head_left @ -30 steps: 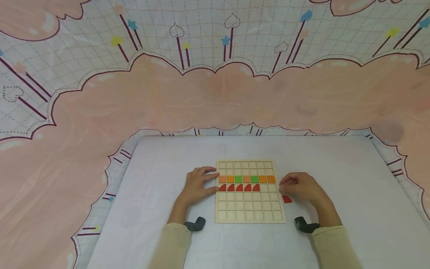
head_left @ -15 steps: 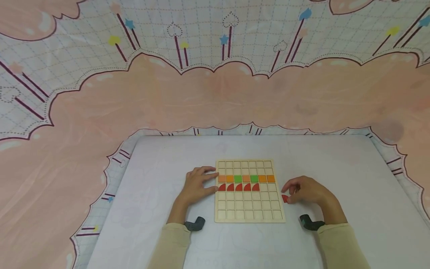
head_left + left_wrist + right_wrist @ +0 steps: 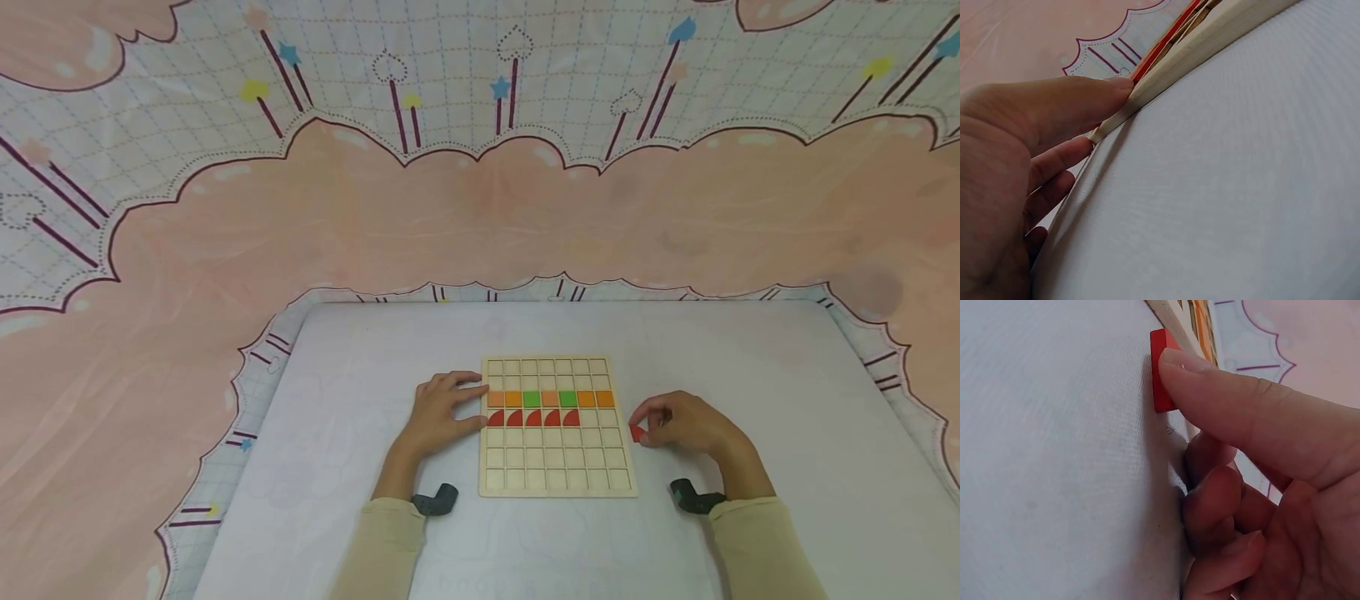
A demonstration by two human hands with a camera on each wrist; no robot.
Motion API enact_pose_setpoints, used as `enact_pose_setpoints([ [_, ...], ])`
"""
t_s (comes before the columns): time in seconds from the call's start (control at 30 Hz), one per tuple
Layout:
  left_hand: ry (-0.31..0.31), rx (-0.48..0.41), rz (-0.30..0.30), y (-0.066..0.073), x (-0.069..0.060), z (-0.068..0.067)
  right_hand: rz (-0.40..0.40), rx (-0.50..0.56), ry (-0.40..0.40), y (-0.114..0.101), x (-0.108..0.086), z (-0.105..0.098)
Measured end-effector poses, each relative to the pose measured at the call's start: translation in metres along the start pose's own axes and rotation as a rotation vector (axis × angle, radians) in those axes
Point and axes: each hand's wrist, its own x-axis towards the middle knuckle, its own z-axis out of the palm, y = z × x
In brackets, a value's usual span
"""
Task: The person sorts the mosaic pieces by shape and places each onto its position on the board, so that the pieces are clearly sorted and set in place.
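Observation:
A square wooden grid board (image 3: 557, 458) lies flat on the white table. One row holds orange, peach and green squares (image 3: 567, 399); below it, several red quarter-circle pieces (image 3: 533, 417) fill the left cells. My left hand (image 3: 442, 414) rests against the board's left edge, thumb and fingertips touching it with the fingers fairly straight. Just right of the board, my right hand (image 3: 682, 423) pinches a loose red quarter-circle piece (image 3: 1159, 372) between thumb and index finger. In the right wrist view the thumb covers part of that piece, and the index fingertip is hidden behind it.
White table surface (image 3: 360, 350) surrounds the board. Pink and white patterned cloth (image 3: 465, 217) hangs behind and drops along the sides. A dark curved device sits at each wrist, the left one (image 3: 437, 500) and the right one (image 3: 696, 497).
My right hand has moved back from the board's right edge and taken hold of the red quarter-circle piece, which now shows less between its fingers. The left hand keeps its place.

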Motion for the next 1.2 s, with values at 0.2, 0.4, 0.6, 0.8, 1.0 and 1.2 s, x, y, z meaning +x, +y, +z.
enact_pose_setpoints([
  [0.2,0.005,-0.005,0.002,0.0003,-0.0004,-0.0001,0.019,0.028,-0.003,0.0015,0.0009,-0.0003],
  [0.4,0.005,0.001,0.003,-0.0007,0.0,0.0006,0.02,0.001,0.026,0.0015,0.0018,0.0009],
  [0.6,0.005,0.003,0.006,-0.0011,0.0006,0.0007,0.04,-0.01,0.062,0.0014,0.0028,0.0036],
  [0.8,0.01,0.003,0.008,0.0002,0.0001,0.0002,0.067,0.012,0.084,0.0017,0.0019,0.0044],
  [1.0,0.008,0.007,0.009,-0.0001,0.0001,0.0,0.103,0.022,0.09,0.0017,0.0025,0.0039],
  [1.2,0.008,0.009,0.009,0.001,-0.0002,-0.0008,0.111,-0.002,0.106,0.0026,0.0036,0.0031],
])
